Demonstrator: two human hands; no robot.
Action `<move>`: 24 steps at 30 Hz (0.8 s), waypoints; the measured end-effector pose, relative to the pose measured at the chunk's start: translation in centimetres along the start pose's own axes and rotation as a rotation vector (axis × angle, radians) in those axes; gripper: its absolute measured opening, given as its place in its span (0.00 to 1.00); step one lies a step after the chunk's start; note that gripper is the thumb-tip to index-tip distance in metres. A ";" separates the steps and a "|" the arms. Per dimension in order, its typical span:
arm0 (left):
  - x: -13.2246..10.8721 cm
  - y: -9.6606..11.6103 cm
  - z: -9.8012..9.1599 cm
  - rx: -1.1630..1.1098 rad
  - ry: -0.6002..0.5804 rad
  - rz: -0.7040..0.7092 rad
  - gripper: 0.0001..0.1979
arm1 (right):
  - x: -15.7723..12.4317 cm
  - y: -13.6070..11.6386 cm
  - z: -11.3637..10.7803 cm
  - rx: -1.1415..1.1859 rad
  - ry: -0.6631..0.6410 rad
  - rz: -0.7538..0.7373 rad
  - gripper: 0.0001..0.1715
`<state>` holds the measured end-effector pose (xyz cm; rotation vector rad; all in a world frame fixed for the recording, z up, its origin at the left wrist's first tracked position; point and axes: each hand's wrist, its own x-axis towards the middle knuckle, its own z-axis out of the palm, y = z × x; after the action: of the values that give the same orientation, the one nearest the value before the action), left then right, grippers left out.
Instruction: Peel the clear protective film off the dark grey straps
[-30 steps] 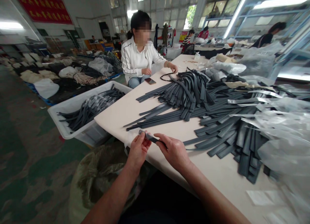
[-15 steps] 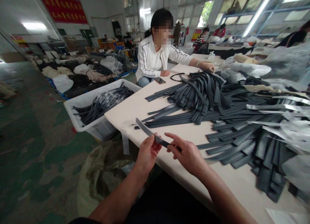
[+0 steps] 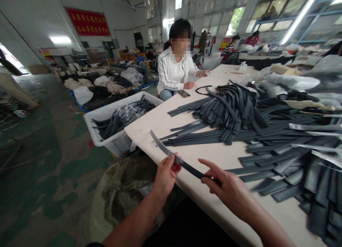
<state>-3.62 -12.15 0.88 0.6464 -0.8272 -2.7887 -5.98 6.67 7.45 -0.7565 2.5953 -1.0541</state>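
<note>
At six o'clock, over the table (image 3: 208, 154), the left hand (image 3: 166, 174) pinches a dark strip (image 3: 192, 169) mid-length; the right hand (image 3: 227, 188) holds its lower part. More strips (image 3: 256, 161) lie at three o'clock.

Dim hall around me, lit by white tubes and daylight.
A slanting tube light (image 3: 300, 17) glares at upper right; the window (image 3: 236, 20) beside it burns bright. My tabletop (image 3: 144, 123) takes a pale, soft light, the dark strip (image 3: 161, 144) I hold has a dull sheen, and my lap (image 3: 187, 225) sinks into black. The wide lens stretches my forearms (image 3: 136, 218), and the plastic (image 3: 327, 71) at right looks soft.
</note>
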 end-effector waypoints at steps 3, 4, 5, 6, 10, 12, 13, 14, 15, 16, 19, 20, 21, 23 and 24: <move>0.0 0.0 0.1 0.043 -0.019 0.011 0.19 | -0.4 0.9 0.1 0.022 -0.018 0.039 0.27; -0.2 -0.4 0.2 0.069 -0.054 -0.005 0.19 | -0.2 1.0 0.4 0.030 -0.009 0.044 0.27; -0.5 -0.9 0.3 0.093 -0.096 -0.025 0.19 | 0.0 1.0 0.7 0.039 0.003 0.042 0.27; -0.8 -1.4 0.4 0.112 -0.135 -0.046 0.19 | 0.3 0.9 1.0 0.052 0.008 0.038 0.28; -0.8 -1.5 0.1 0.149 -0.108 -0.043 0.21 | -0.2 0.7 1.1 0.069 -0.032 0.048 0.30; -0.5 -0.8 -0.4 0.164 -0.047 -0.015 0.21 | -1.2 1.1 0.8 0.063 -0.067 0.085 0.30; -0.4 -0.5 -0.6 0.179 -0.042 -0.012 0.21 | -1.5 1.4 0.8 0.065 -0.077 0.105 0.30; -0.5 -0.5 -0.7 0.199 -0.054 -0.024 0.21 | -1.7 1.6 1.0 0.075 -0.083 0.123 0.30; -0.6 -0.6 -0.7 0.221 -0.077 -0.047 0.21 | -1.7 1.7 1.3 0.088 -0.081 0.133 0.30; -0.9 -0.9 -0.7 0.243 -0.108 -0.072 0.21 | -1.4 1.8 1.8 0.099 -0.067 0.138 0.30; -1.5 -1.7 -0.3 0.277 -0.180 -0.108 0.20 | -0.4 1.4 3.1 0.117 -0.011 0.118 0.31; -1.5 -1.7 -0.2 0.277 -0.180 -0.104 0.20 | -0.4 1.2 3.2 0.112 0.000 0.110 0.31; -1.4 -1.5 -0.2 0.268 -0.166 -0.096 0.20 | -0.5 1.0 3.1 0.100 -0.002 0.105 0.32; -0.9 -0.5 -0.3 0.234 -0.109 -0.085 0.21 | -1.5 0.9 2.6 0.088 -0.038 0.106 0.33; -0.7 -0.1 -0.4 0.222 -0.084 -0.089 0.22 | -2.2 1.0 2.3 0.091 -0.058 0.113 0.34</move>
<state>-2.81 -12.12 0.78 0.6170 -1.1645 -2.8448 -3.55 7.14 5.21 -0.6030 2.4911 -1.0917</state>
